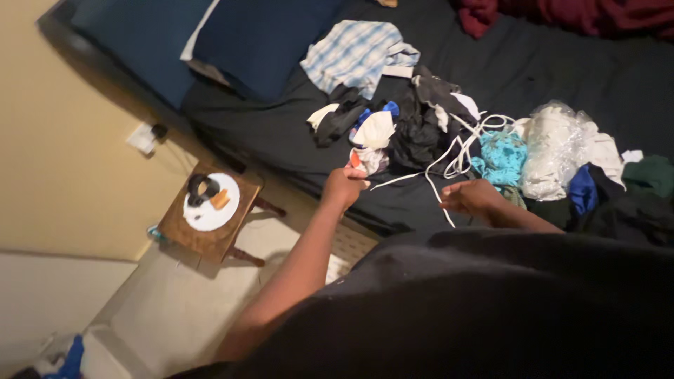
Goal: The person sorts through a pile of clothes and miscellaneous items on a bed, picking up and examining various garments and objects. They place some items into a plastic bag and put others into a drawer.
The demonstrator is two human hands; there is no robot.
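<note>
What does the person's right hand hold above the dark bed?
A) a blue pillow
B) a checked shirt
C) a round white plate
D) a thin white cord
D: the right hand pinches a thin white cord that runs from it up into the pile of clothes on the bed.

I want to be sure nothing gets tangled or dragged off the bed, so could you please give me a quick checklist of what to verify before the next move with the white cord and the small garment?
1. Left hand has a hold on the small white garment: ok, pinched at its lower edge.
2. Right hand has the white cord: ok, closed on it.
3. Cord free of the clothes pile: not ok, it loops into the pile.
4. Cord's far end visible: cannot tell.
5. Garment separated from the dark clothes: cannot tell, they overlap.
6. Bed edge in front of the hands unobstructed: ok.
</note>
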